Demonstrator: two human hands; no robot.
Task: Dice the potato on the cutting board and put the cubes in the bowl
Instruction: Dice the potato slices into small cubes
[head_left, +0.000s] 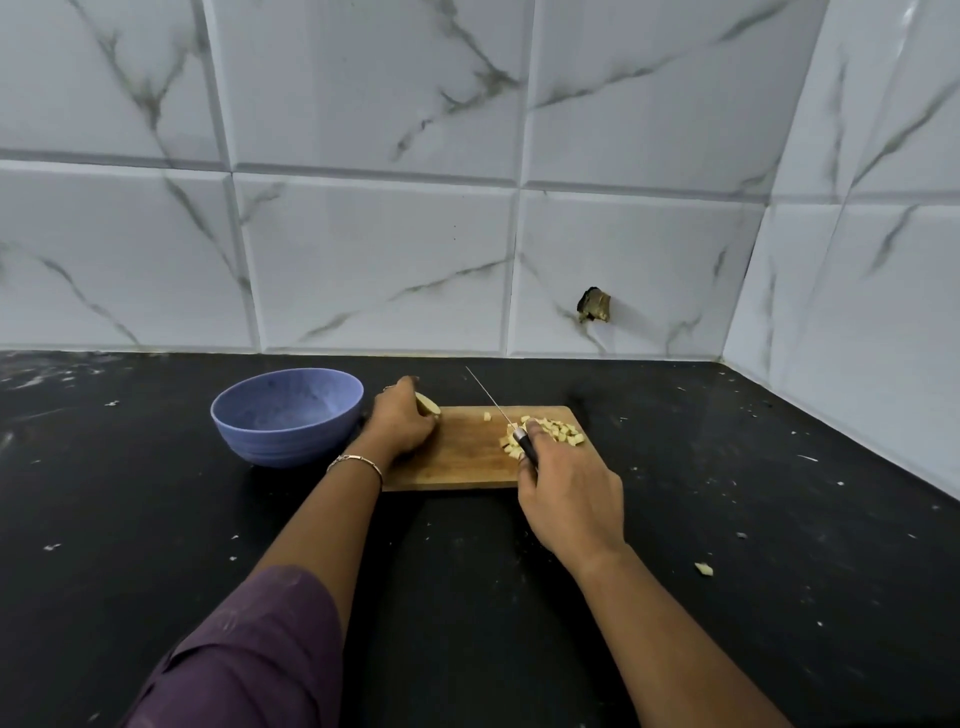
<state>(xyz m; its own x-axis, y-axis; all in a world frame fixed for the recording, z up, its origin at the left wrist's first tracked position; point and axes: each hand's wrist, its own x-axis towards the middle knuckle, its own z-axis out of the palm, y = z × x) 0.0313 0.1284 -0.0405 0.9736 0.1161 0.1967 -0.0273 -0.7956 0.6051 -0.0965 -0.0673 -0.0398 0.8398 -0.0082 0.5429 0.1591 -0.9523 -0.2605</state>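
A wooden cutting board (467, 457) lies on the black counter. My left hand (402, 423) grips a pale potato piece (428, 404) at the board's far left corner; most of the piece is hidden by my fingers. My right hand (569, 493) holds a black-handled knife (498, 410), its thin blade pointing away and up over the board. A heap of potato cubes (550, 430) sits on the board's far right part, with one stray cube (487, 416) near the blade. A blue bowl (285, 415) stands just left of the board; no cubes show inside it.
A tiled wall runs close behind the counter and turns a corner on the right. A stray potato bit (704, 569) lies on the black counter (156, 519) to the right of my right forearm. Small white crumbs are scattered over the counter.
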